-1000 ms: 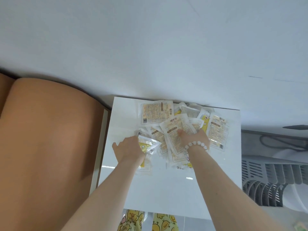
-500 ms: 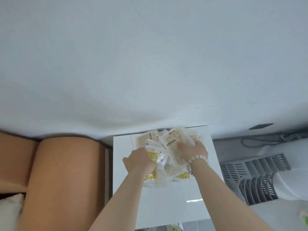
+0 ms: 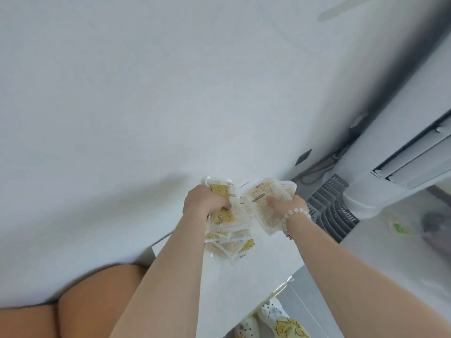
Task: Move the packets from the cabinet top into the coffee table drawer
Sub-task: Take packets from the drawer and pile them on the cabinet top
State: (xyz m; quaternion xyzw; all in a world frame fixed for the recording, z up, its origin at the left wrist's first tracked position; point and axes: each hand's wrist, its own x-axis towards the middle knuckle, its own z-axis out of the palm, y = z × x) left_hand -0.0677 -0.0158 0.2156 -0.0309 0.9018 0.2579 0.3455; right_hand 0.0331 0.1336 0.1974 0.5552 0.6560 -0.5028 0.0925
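Note:
A heap of clear and yellow snack packets (image 3: 228, 237) is bunched between both hands over the white cabinet top (image 3: 256, 276). My left hand (image 3: 203, 203) grips a bundle of yellow-printed packets, fingers curled round them. My right hand (image 3: 286, 206), with a bead bracelet on the wrist, holds several pale packets (image 3: 264, 203) with its thumb on top. The packets look raised off the cabinet top. The coffee table drawer is out of view.
A tan sofa arm (image 3: 80, 298) lies at the lower left, beside the cabinet. A white wall fills the upper view. A standing air conditioner (image 3: 380, 172) with a dark grille (image 3: 332, 211) stands at the right. Yellow-patterned clothing (image 3: 280, 323) shows below.
Both hands have drawn the spread packets together and closed round them, lifting the bunch. The head camera has tilted up and swung right, so the cabinet top now sits lower in view.

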